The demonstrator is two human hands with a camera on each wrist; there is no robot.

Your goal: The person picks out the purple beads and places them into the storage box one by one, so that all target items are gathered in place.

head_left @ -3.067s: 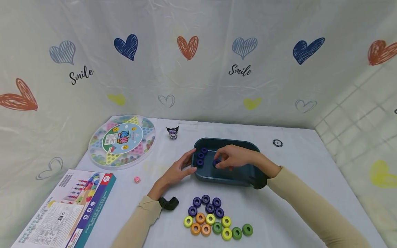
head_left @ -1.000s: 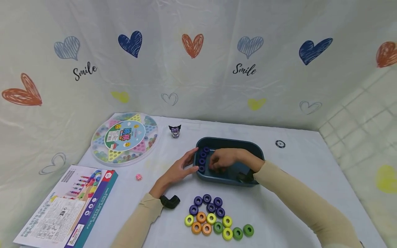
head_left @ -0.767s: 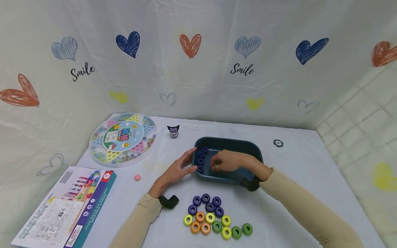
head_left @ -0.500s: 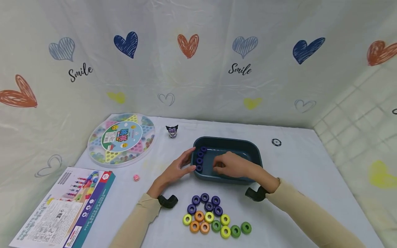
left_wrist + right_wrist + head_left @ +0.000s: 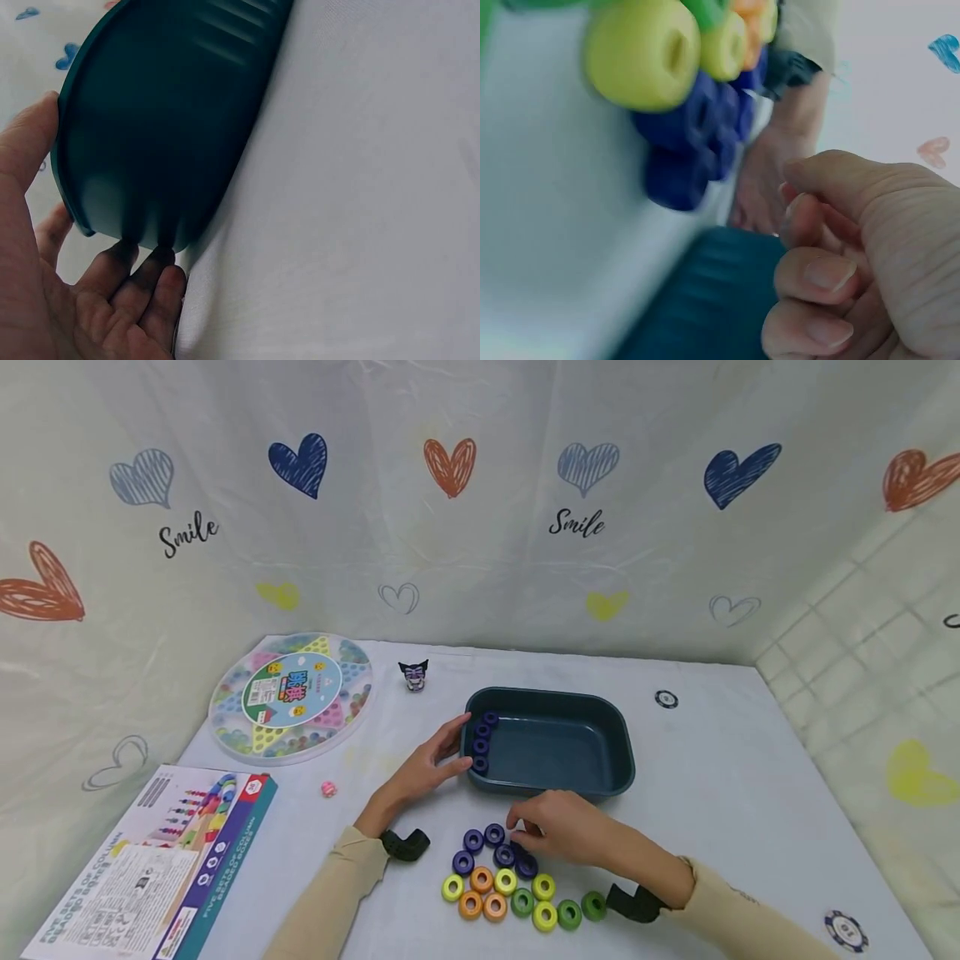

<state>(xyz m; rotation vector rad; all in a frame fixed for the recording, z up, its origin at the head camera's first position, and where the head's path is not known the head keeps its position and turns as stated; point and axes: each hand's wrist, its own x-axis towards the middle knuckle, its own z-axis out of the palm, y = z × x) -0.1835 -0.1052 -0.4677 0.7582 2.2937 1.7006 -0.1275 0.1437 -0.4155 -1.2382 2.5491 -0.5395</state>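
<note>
A dark teal tray [image 5: 570, 789] stands on the white-covered table, with a row of several purple ring beads [image 5: 481, 746] along its left end. My left hand [image 5: 426, 770] touches that end from outside; in the left wrist view its thumb [image 5: 34, 139] lies at the rim and other fingertips press the wall. In front of the tray my right hand [image 5: 566, 828] hovers at loose purple ring beads [image 5: 504, 857], partly covering them. Its fingers are loosely bent, and the right wrist view shows nothing between thumb and fingers, with the purple beads [image 5: 676, 176] a short way off.
Nearer me lie orange beads [image 5: 470, 906], yellow beads [image 5: 544, 916] and green beads [image 5: 569, 915]. Left are a round Chinese checkers set [image 5: 292, 697], a toy box [image 5: 153, 860] and a small pink item [image 5: 328, 789]. A small figurine [image 5: 414, 676] stands behind.
My right hand set a purple bead at the near end of the tray's row, let go, and came out forward to the loose beads. The left hand stays at the tray.
</note>
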